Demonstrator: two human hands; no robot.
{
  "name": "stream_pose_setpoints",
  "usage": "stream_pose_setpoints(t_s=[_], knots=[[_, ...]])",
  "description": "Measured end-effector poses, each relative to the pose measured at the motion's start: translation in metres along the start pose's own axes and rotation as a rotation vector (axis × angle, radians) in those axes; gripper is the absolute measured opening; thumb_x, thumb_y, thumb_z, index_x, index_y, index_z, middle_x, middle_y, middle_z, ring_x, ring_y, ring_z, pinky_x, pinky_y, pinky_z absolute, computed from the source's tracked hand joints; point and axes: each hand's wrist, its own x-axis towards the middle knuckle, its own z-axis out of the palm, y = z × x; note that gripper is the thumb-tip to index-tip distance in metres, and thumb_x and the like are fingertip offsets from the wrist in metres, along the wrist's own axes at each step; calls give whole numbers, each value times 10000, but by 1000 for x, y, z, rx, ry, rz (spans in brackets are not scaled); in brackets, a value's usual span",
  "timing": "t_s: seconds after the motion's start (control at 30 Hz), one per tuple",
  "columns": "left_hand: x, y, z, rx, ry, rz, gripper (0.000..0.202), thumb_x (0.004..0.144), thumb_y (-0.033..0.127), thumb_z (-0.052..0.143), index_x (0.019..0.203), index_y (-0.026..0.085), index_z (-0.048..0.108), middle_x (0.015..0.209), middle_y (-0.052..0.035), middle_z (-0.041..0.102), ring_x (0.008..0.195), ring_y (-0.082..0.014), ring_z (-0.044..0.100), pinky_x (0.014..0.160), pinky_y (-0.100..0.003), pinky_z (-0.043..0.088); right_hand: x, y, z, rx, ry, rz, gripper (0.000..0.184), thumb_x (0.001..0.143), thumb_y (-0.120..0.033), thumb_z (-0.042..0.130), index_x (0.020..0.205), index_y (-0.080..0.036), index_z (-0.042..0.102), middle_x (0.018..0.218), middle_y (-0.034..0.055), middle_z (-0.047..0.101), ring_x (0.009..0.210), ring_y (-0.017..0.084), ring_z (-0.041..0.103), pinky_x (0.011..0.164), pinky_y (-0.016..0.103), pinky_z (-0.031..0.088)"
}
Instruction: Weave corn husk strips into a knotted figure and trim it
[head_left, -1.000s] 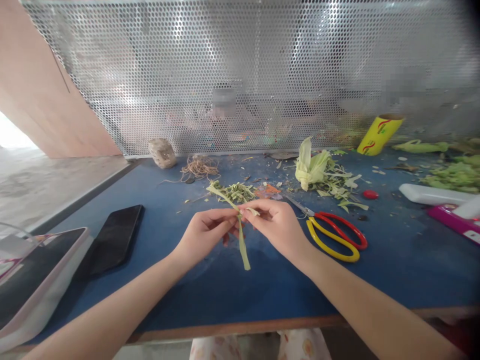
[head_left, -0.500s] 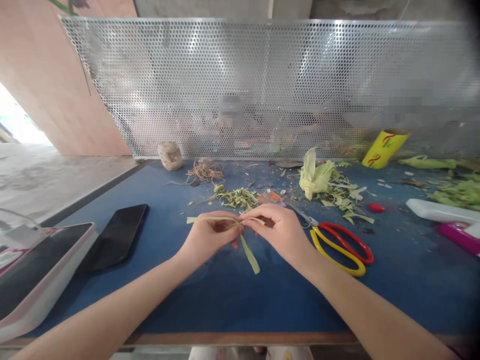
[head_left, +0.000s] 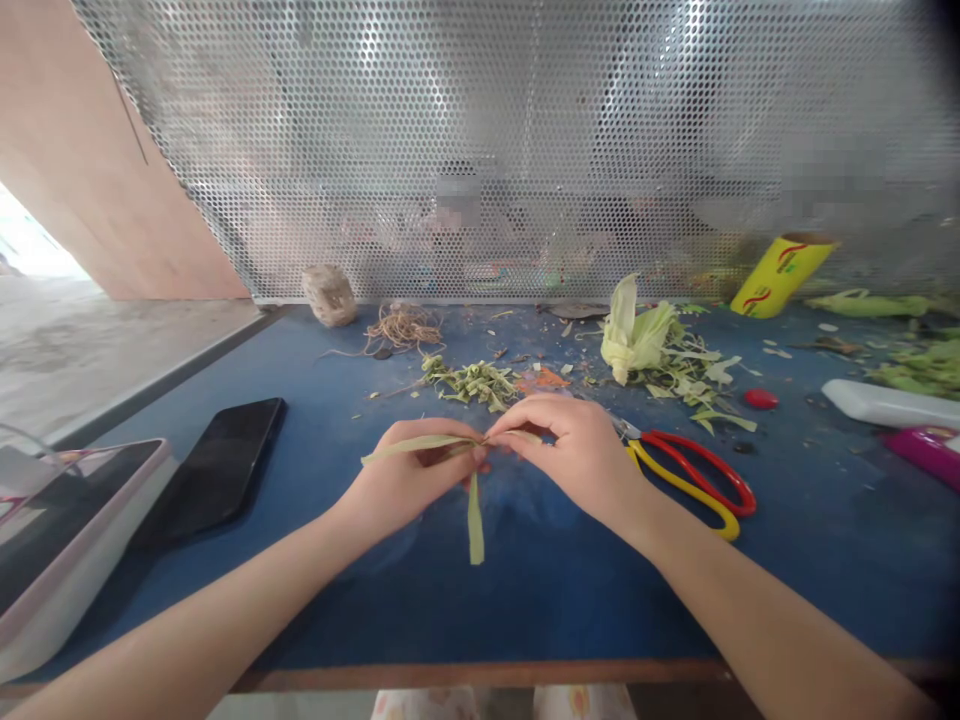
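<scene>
My left hand [head_left: 420, 475] and my right hand [head_left: 574, 445] meet fingertip to fingertip over the middle of the blue table, both closed in a pinch. Between them is a pale green corn husk strip [head_left: 475, 525]. One end hangs down below the fingers, another lies leftward across the back of my left hand, and a short piece shows under my right fingers. The fingertips hide where the ends cross. Just right of my right hand lie scissors [head_left: 697, 470] with red and yellow handles, their blades partly covered by the hand.
Beyond the hands lie a small heap of knotted green pieces [head_left: 472, 382], tangled twine [head_left: 405, 328] and a bundle of husks [head_left: 637, 330]. A black phone [head_left: 217, 465] and a white-rimmed case [head_left: 82, 530] are at left. A yellow tube [head_left: 784, 275] stands before the perforated metal screen [head_left: 525, 150].
The hanging husk end has swung left and now points straight down. Both hands stay pinched together, with only a slight shift. The camera view has tilted down a little.
</scene>
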Motion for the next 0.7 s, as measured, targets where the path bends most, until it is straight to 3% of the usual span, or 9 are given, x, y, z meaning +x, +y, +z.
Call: stream_pose_setpoints(t_s=[0.2,0.33,0.47,0.6,0.7], knots=[[1,1,-2,-111,-39,-64,129,653,225,673,753,144,678,660,-12,685,574,-140,625,593,-238,516,0,1,-1,45,22,50,75,758,-213,576,725,-212,644,691,-11,629,568,97,547,549,219,431],[1,2,-1,-204,-114,-75,179,668,222,670,829,144,674,676,-11,694,548,-121,624,559,-218,491,4,7,1,218,58,212,89,759,-272,564,784,-199,609,755,9,630,592,106,565,560,234,455],[1,0,-4,-256,-115,-52,161,700,215,650,843,144,670,682,-16,700,608,-123,647,627,-214,484,4,7,7,421,-92,362,285,760,-390,554,952,-187,498,805,32,622,707,138,594,605,256,464],[2,0,-6,-285,-30,-46,193,666,205,681,842,135,644,632,-8,694,583,-123,638,610,-222,490,-1,-2,10,455,-264,422,218,743,-381,577,777,-175,515,718,19,625,655,123,587,597,238,446],[1,1,-5,-260,33,-37,171,634,186,701,771,122,623,534,14,657,502,-118,611,528,-215,481,-3,-6,9,395,-294,417,154,756,-311,565,698,-178,512,585,-15,591,547,92,551,510,197,400]])
